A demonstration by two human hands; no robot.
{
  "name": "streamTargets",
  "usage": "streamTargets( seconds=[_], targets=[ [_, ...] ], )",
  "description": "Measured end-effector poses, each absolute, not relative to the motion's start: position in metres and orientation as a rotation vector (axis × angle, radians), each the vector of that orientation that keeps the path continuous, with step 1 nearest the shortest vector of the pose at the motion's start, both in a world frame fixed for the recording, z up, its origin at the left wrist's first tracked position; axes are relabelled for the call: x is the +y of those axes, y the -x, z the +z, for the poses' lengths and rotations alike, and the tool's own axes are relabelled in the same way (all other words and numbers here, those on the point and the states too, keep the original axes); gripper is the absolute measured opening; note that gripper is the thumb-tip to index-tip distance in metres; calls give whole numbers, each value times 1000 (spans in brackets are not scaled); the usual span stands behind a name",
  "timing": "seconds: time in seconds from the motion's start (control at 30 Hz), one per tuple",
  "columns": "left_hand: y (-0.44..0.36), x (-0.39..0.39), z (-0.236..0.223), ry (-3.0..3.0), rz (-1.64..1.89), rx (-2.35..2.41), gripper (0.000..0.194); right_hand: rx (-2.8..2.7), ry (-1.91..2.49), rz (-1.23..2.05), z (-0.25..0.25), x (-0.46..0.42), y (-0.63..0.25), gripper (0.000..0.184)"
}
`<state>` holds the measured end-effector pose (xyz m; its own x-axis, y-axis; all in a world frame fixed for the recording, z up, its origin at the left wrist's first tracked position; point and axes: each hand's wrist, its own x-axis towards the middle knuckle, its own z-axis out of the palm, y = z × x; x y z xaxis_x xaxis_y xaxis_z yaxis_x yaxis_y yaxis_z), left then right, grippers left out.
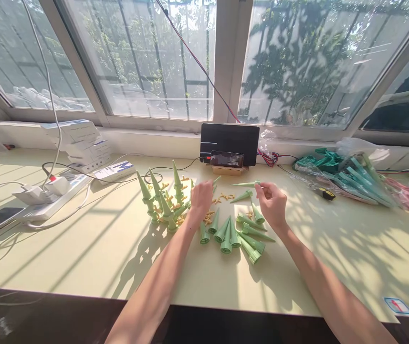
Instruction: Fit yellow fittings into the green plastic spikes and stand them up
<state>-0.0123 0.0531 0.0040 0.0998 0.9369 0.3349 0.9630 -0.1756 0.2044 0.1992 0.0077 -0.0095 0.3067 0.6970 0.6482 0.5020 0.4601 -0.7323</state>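
Observation:
My right hand (271, 204) pinches a green plastic spike (244, 184) by its wide end, its tip pointing left, above the table. My left hand (201, 199) is closed, with the tip of another green piece (217, 179) sticking out past its fingers. Below both hands lies a loose heap of green spikes (233, 234). To the left, several spikes stand upright in a cluster (163, 203). Small yellow parts (225, 196) are scattered between the hands.
A dark screen (230, 142) with a phone (226, 159) on a stand sits at the back. Power strip (48, 197) and cables lie at left, beside stacked boxes (82, 143). Bags of teal spikes (354, 179) lie at right. The table's front edge (225, 306) is near me.

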Motion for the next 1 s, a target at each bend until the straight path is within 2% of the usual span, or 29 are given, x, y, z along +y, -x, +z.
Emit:
streamTargets(
  seconds=[0.4,0.67,0.93,1.0],
  targets=[
    [18,61,-1,2203,-616,-2010,21,-1415,1200,299,-14,2,-194,33],
    [21,58,2,2246,-669,-1981,27,-1517,1199,353,-18,0,-192,27],
    [8,23,0,2624,-1194,-1681,27,-1380,1153,492,-16,1,-192,29],
    [1,17,-3,2735,-1254,-1679,33,-1325,1121,598,-15,1,-192,32]
  ],
)
